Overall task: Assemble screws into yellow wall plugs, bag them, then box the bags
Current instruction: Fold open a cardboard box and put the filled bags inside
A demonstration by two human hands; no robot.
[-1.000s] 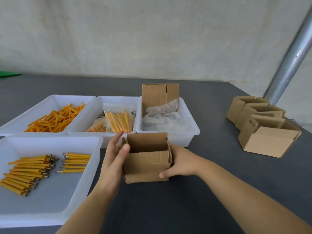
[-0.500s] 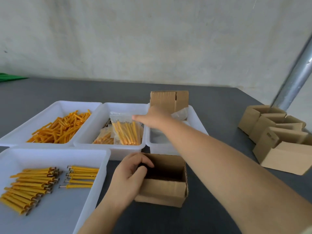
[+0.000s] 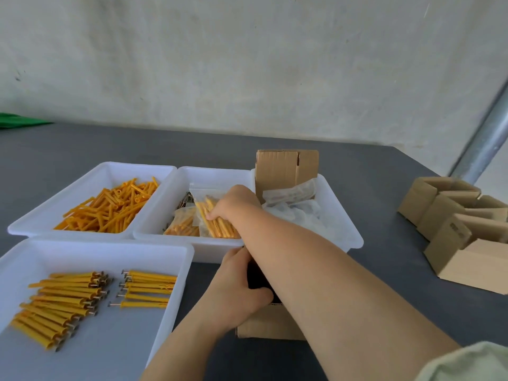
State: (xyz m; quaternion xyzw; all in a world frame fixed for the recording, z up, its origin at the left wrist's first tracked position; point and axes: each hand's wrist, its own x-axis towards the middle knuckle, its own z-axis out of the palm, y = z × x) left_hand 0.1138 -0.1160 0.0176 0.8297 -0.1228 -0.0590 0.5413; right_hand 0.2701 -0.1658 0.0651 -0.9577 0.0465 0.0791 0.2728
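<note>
A: Where is the right hand (image 3: 233, 200)?

B: Reached across into the middle white plastic tray (image 3: 154, 215), fingers curled onto the clear plastic bag of yellow plugs with screws (image 3: 217, 218) that leans near the tray's front wall. A second filled clear bag (image 3: 182, 225) lies just left of it.

A: And the left hand (image 3: 239, 287)?

B: It grips the near-left rim of the open brown cardboard box (image 3: 270, 323), thumb over the edge. The forearm hides most of the opening.

A: Room around the box?

B: Tight at the back and left: it sits against the trays' front walls and beside the near white tray (image 3: 176, 295) of assembled plugs. To the right, bare grey tabletop (image 3: 384, 270) runs to the group of empty brown cardboard boxes (image 3: 461, 232).
</note>
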